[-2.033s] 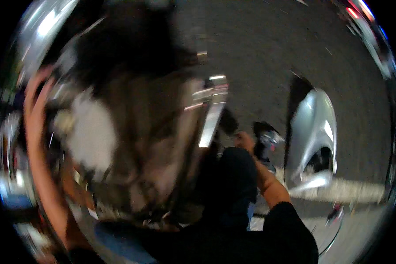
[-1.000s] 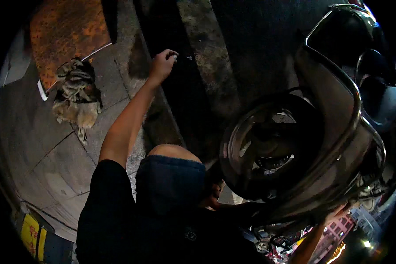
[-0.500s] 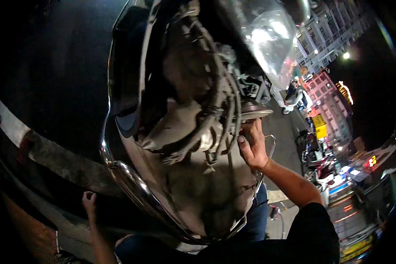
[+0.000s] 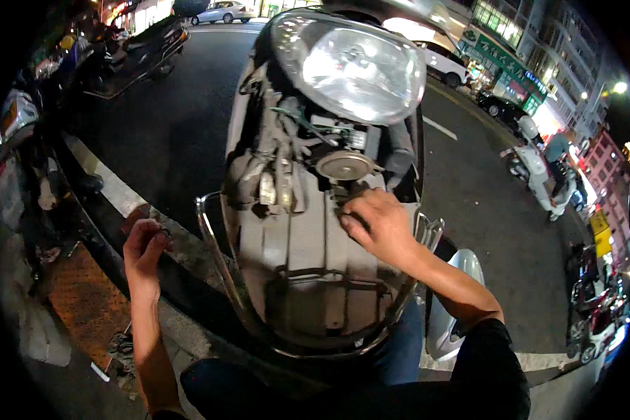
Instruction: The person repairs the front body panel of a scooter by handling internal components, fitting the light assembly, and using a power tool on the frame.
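Street [image 4: 469, 192] lay dark behind the open-fronted scooter [image 4: 306, 245]. Round metal disc [image 4: 345, 166] sat just beyond the right hand [image 4: 385, 225], apparent long axis crosswise — left hand [image 4: 144, 248] well apart. Fingers curled on both; any pinch could not be told.

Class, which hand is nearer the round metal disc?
The right hand, just below the disc; the left hand is well off to the left.
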A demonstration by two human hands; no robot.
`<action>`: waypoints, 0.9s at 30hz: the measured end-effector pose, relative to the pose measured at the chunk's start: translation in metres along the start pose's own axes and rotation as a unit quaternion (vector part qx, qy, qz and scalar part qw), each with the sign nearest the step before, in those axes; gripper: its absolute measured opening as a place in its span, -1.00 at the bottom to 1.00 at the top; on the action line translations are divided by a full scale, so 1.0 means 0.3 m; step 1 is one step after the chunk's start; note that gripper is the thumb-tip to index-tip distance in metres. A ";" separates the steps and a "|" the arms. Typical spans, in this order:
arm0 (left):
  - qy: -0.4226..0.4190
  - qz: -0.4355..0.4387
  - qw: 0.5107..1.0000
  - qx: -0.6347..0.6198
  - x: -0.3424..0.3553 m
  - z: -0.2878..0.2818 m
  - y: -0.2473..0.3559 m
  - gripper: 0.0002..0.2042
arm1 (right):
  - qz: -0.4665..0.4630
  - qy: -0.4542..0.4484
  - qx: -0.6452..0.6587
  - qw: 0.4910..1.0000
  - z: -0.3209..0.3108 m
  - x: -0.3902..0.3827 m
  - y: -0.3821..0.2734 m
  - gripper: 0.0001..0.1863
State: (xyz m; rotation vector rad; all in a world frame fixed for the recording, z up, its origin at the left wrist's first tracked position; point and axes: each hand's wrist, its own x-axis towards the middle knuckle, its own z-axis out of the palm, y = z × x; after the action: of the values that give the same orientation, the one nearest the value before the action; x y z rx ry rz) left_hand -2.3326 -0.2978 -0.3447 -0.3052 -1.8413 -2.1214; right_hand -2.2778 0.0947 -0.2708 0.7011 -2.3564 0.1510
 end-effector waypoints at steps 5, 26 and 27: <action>-0.178 0.027 0.983 0.031 -0.077 0.422 0.315 -0.89 | -0.033 0.083 0.290 0.953 -0.059 0.008 -0.068 -0.62; -0.161 0.385 0.848 0.327 0.252 0.780 0.188 -0.74 | 0.093 0.192 0.277 0.937 -0.102 0.038 0.217 -0.80; -0.162 0.387 0.849 0.322 0.259 0.791 0.182 -0.74 | 0.073 0.196 0.258 0.943 -0.087 0.053 0.227 -0.80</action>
State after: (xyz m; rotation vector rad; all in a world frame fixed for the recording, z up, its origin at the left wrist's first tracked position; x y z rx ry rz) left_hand -2.3950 -0.0775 -0.2309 -1.0594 -1.9921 -0.8913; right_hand -2.3086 0.1530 -0.2354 0.6575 -1.9837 0.9128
